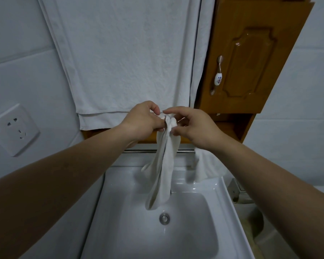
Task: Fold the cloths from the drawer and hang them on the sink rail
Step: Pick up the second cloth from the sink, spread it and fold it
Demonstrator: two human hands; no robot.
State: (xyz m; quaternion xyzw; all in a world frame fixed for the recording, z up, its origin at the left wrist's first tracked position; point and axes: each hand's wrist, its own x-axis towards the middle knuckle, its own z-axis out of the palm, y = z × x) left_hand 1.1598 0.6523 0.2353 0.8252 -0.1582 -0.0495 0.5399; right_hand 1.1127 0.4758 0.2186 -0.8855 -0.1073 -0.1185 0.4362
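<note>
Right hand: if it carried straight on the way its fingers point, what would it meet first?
The right hand points left across the bunched white cloth it pinches; just beyond are the left hand's fingers, which would likely be met first, though depth is hard to judge.

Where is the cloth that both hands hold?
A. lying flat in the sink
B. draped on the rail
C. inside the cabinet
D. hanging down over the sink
D: both hands pinch the cloth's top, and it hangs above the sink.
</note>
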